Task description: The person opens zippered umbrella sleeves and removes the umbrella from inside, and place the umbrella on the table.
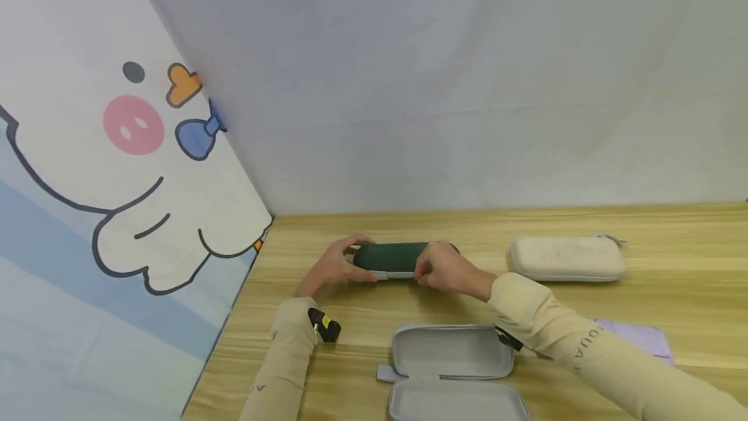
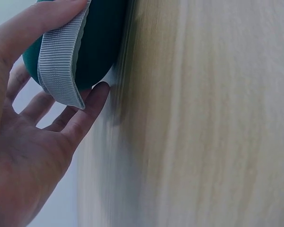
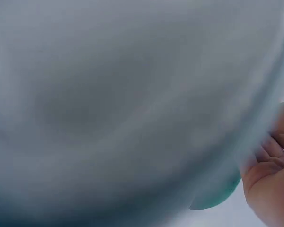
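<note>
A dark green case [image 1: 390,256] with a pale grey front edge lies near the back of the wooden table. My left hand [image 1: 337,265] grips its left end, thumb along the front and fingers behind. The left wrist view shows that thumb on a ribbed grey strap [image 2: 59,66] at the end of the green case [image 2: 102,47]. With curled fingers, my right hand [image 1: 447,269] pinches the front edge near the case's right end; its fingertips are partly hidden. In the right wrist view, the right hand [image 3: 270,175] is at the right edge, beside a bit of green case [image 3: 220,195].
An open grey case [image 1: 452,351] lies at the front, below my right forearm. To the right are a cream case [image 1: 567,258] and a lilac case [image 1: 639,338], partly covered by the sleeve. A blurred grey surface [image 3: 109,94] fills most of the right wrist view.
</note>
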`<state>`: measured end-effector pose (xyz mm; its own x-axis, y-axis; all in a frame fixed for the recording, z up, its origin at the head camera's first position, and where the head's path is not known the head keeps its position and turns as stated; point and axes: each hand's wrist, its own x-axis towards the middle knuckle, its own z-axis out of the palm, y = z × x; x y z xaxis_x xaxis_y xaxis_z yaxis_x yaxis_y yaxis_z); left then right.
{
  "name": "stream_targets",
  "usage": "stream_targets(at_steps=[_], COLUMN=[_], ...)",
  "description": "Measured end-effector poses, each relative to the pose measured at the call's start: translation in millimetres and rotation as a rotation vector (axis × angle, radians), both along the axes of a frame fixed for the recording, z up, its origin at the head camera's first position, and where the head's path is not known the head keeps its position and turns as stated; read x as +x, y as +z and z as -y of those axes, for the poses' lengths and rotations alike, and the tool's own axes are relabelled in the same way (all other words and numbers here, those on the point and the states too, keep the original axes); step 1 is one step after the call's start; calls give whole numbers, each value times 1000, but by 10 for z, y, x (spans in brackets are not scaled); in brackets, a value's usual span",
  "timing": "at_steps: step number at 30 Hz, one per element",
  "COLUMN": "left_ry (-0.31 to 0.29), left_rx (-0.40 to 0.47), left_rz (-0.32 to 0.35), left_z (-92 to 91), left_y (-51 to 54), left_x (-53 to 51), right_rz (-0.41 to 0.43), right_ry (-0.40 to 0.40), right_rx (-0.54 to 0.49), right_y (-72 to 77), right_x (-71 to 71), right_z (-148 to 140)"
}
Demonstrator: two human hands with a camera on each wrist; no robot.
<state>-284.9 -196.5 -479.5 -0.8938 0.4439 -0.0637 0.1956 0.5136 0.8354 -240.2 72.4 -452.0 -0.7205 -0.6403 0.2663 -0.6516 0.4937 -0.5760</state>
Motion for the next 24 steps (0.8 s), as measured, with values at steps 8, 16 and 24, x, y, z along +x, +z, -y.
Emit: stream_targets(at_steps=[8, 16, 24], left_ry=[26, 18, 32], left_rx=[1, -9, -23], left_rz=[11, -13, -18], left_z=[2, -1, -10], left_y=[5, 5, -8], left_x=[5, -14, -34], right_rz=[-11, -2, 2], right_ry=[45, 61, 72], right_rx=[50, 114, 108], right_y=[110, 174, 160], right_x=[-33, -95, -149], right_z=[40, 90, 175])
